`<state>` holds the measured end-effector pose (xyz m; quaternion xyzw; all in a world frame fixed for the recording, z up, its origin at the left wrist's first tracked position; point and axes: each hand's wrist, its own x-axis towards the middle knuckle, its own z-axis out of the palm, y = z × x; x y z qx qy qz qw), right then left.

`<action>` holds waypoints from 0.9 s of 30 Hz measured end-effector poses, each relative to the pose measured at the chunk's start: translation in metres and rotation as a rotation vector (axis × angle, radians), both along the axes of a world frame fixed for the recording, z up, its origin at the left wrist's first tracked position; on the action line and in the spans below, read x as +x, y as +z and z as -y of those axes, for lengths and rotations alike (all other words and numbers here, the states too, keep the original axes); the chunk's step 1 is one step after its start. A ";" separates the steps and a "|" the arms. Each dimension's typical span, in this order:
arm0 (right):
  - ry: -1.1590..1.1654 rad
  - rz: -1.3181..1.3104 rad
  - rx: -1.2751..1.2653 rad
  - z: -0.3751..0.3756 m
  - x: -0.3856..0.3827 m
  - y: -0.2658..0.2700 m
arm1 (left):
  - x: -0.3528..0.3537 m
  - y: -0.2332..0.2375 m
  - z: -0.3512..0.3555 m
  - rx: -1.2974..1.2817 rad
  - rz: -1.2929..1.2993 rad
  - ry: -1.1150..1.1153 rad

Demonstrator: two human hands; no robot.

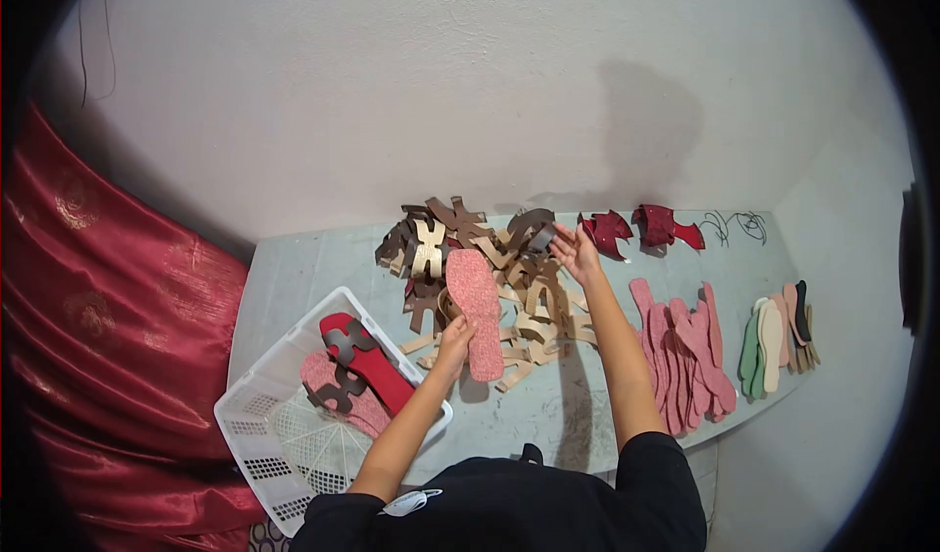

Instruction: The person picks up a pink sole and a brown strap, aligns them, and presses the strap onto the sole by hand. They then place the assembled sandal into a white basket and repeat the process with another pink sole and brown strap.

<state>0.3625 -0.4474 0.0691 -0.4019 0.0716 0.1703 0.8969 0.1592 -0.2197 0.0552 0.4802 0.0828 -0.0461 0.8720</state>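
One flat, foot-shaped, speckled pink insole (476, 292), rounded at both ends, is at the centre of the frame, pinched at its edge in the left hand (457, 342); the right hand (578, 252) has fingers spread beside a curved dark-brown strap (530, 217). One white perforated plastic basket (259, 440), lower left, holds two strapped soles: one red (384, 378), one pink (370, 415)

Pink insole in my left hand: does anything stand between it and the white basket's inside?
Low-lying tan straps, then the white basket's raised rim; your left hand holds the pink insole on that side.
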 end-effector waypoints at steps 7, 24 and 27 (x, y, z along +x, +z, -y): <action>0.004 0.097 -0.293 0.009 -0.019 0.008 | -0.030 0.000 0.011 -0.012 0.004 -0.042; 0.032 0.106 -0.554 0.000 -0.175 -0.084 | -0.045 0.005 0.004 0.094 -0.008 -0.061; -0.286 0.003 -0.338 0.015 -0.169 -0.081 | -0.046 -0.001 0.005 0.024 -0.075 -0.096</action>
